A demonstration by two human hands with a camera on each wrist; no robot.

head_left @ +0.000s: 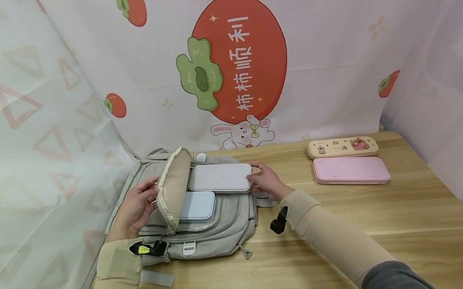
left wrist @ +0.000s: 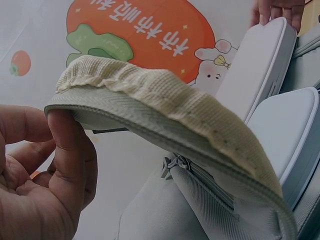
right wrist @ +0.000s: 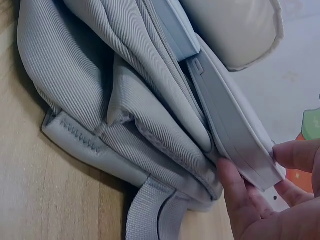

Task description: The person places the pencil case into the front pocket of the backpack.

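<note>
A grey backpack (head_left: 227, 224) lies on the table with its front pocket unzipped and the flap (head_left: 177, 180) raised. At the flap's edge, my left hand (head_left: 134, 207) pinches the zipper rim between thumb and fingers, seen close in the left wrist view. My right hand (head_left: 269, 182) grips the right end of a white flat case (head_left: 219, 178), thumb on one face and fingers on the other. The case's left end is partly covered by the flap. Beside it, a light blue case (head_left: 198, 206) sits in the pocket, its left part hidden behind the flap.
On the wooden table (head_left: 325, 246), to the right, lie a pink case (head_left: 351, 170) and a beige case with cartoon prints (head_left: 343, 147) behind it. Straps (right wrist: 155, 205) hang from the backpack's side. A persimmon-printed curtain (head_left: 311, 65) encloses the back and sides.
</note>
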